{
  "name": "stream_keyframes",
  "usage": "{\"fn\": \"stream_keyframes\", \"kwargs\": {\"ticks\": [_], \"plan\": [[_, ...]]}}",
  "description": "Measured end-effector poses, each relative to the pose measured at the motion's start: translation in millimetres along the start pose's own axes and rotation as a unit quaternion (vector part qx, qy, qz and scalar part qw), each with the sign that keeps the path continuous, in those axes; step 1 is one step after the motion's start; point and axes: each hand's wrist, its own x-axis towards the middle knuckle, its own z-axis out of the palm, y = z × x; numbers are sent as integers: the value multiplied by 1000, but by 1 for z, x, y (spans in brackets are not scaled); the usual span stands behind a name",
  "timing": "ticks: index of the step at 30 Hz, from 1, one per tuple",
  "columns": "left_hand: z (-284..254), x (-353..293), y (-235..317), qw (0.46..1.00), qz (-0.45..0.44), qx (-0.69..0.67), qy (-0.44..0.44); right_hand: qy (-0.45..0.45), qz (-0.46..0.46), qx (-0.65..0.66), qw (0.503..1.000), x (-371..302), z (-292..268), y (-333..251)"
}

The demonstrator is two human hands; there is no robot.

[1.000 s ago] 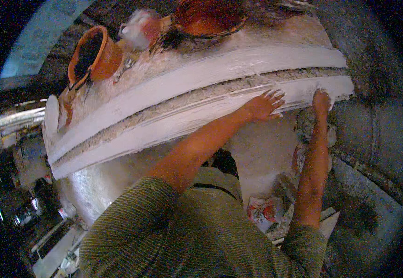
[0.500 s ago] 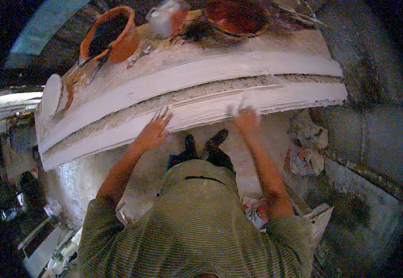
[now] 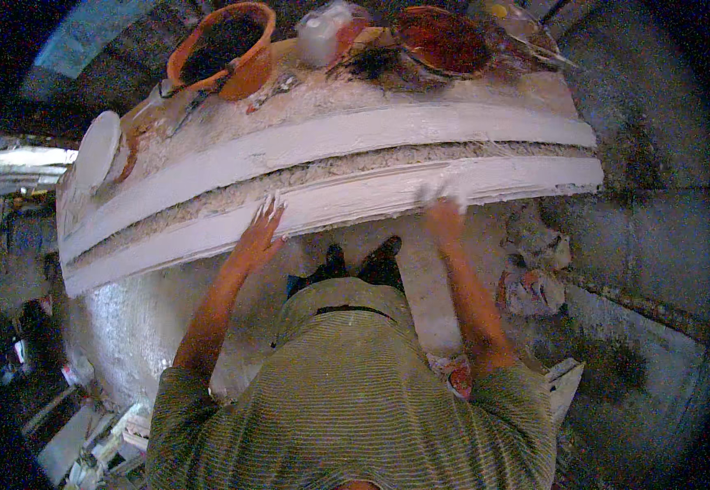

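"Two long white strips (image 3: 355,193) cross mid-frame. Smooth?"
"The lower is ridged; the left hand (image 3: 255,242), empty and wide, overlaps it."
"The right hand (image 3: 445,219)?"
"Blurred, right of centre; I can't tell."

The shirt (image 3: 347,384) is a dull olive green with fine, closely set stripes, and its short sleeves (image 3: 512,408) end above the elbows. A dark, curved band (image 3: 355,309) (belt or fold, I cannot tell) crosses its lower front. Below come dark trousers (image 3: 384,272), a small patch of blue at their left edge, and dark shoes (image 3: 390,245). White residue coats the fingertips of the bare left grip (image 3: 258,237).
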Motion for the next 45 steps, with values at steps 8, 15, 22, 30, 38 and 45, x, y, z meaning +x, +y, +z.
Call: {"fn": "stream_keyframes", "kwargs": {"ticks": [8, 15, 22, 30, 38, 45], "plan": [[0, 89, 30, 980, 135, 32, -141, 80, -104, 255, 958, -43, -135, -138], [24, 194, 89, 942, 232, 76, -232, 34, 119, 243, 962, 23, -129, -7], [62, 293, 178, 934, 283, 62, -210, 21, 245, 269, 931, 104, 3, 271], [109, 433, 339, 939, 297, -21, -173, 59, 309, 221, 923, 139, 28, 542], [160, 508, 446, 926, 332, 39, -174, 227, 353, 223, 880, 143, -25, 644], [125, 417, 355, 930, 319, 28, -179, 392, 304, 236, 835, 133, -113, 647]]}}
